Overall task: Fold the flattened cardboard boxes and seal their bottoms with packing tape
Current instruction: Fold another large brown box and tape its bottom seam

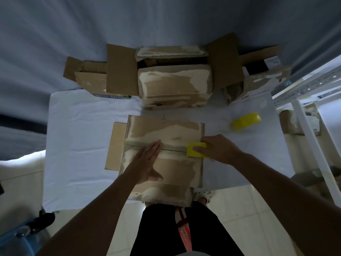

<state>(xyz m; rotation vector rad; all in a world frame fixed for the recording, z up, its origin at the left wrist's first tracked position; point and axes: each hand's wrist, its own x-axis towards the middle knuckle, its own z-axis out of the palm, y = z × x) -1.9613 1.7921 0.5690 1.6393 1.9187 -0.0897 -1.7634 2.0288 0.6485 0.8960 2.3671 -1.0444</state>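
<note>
Bottom-up cardboard box (162,157) sitting centre frame, near edge hanging off the near edge of the white-covered table (77,137), flaps folded shut. Seam (173,149) between the two flaps running left-right across the picture, so that's the long axis for the coming pull of tape.

Left hand (147,163) flat, fingers straight and pressed together, palm down on the nearer flap, fingertips reaching the seam about mid-box. Right hand (219,149) curled round a yellow tape roll (196,149), parked right at the seam's right end, touching the box edge. So the untaped run lies to the left of the roll, and the right hand is clearly the nearer one for dragging along it; left hand probably has to slide out of the way or keep pinning.

Box itself looks pretty beat up: brown card with big pale patches where old tape ripped the surface off, extra flap (115,146) poking out flat on the left side.

Second yellow roll (246,121) lying on the table, upper right of the box, well apart. More opened boxes (175,84) lined up along the far side.
</note>
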